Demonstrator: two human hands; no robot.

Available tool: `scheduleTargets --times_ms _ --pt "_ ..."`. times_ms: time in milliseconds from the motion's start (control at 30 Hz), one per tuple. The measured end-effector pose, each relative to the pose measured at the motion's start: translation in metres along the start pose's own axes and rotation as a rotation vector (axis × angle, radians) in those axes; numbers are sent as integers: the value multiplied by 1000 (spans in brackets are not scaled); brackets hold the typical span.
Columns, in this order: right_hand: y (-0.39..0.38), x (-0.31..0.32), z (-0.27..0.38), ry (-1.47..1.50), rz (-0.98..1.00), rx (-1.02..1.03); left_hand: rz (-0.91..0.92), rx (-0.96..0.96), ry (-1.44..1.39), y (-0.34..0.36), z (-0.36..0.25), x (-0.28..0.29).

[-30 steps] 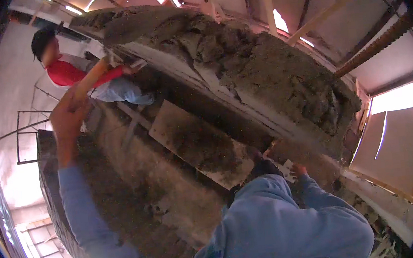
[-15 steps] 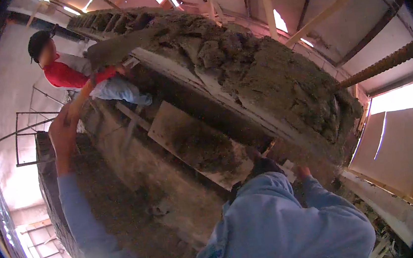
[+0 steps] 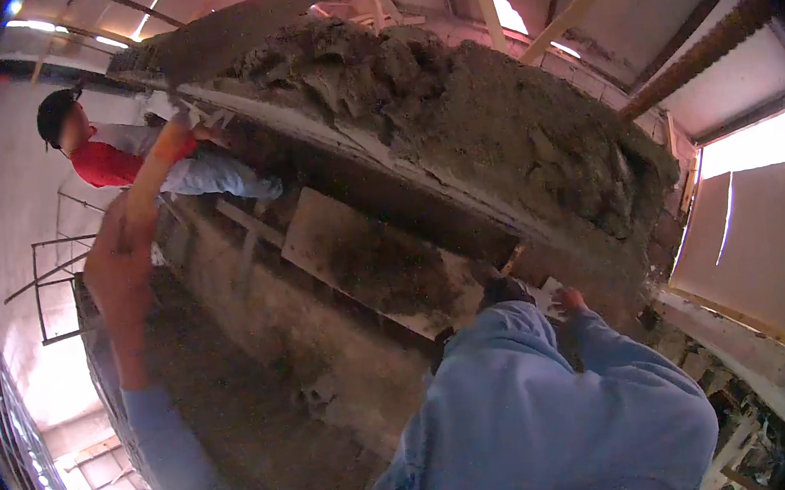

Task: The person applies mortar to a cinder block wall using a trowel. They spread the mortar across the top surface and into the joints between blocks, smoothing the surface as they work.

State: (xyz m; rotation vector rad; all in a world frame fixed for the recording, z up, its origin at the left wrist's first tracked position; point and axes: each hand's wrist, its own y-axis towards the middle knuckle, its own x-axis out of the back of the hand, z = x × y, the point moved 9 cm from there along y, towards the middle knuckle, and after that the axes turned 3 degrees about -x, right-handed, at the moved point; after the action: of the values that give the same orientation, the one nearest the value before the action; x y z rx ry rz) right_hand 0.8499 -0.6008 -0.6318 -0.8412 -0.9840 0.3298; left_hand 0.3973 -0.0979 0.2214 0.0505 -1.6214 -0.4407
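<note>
My left hand (image 3: 120, 262) is raised at the left, its blue sleeve rising from the lower edge. It is closed around the wooden handle (image 3: 154, 169) of a tool with a broad, flat grey-brown blade (image 3: 240, 33). That blade reaches over the far end of a long, rough heap of wet mortar (image 3: 495, 131) lying along a pale-edged ledge. Low at the right, my right hand (image 3: 568, 301) is beside a small whitish piece (image 3: 546, 296), close to the near end of the ledge. Its fingers are too small and partly hidden to show whether they grip that piece.
A co-worker in a red-sleeved top and dark cap (image 3: 110, 159) stands at the far left, with an arm at the ledge. A stained plank (image 3: 365, 257) runs below the ledge. A rusty ribbed bar (image 3: 705, 54) juts in from the right. Metal rods (image 3: 62, 244) stand at left.
The wooden-handled tool has swung up and away, and its blade now lies higher across the far end of the mortar. The view has shifted slightly. My right hand stays near the whitish piece.
</note>
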Motion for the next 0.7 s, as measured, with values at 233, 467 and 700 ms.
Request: scheduleTargets --times_ms 233,467,700 --pt "12 -10 30 1452 180 -331 71 74 -7 -60 -98 -2" --pt "22 -52 -17 1901 288 -398 60 -31 29 -82 -135 -2" --pt "8 -9 5 1338 127 -313 -19 -110 51 -122 -157 1"
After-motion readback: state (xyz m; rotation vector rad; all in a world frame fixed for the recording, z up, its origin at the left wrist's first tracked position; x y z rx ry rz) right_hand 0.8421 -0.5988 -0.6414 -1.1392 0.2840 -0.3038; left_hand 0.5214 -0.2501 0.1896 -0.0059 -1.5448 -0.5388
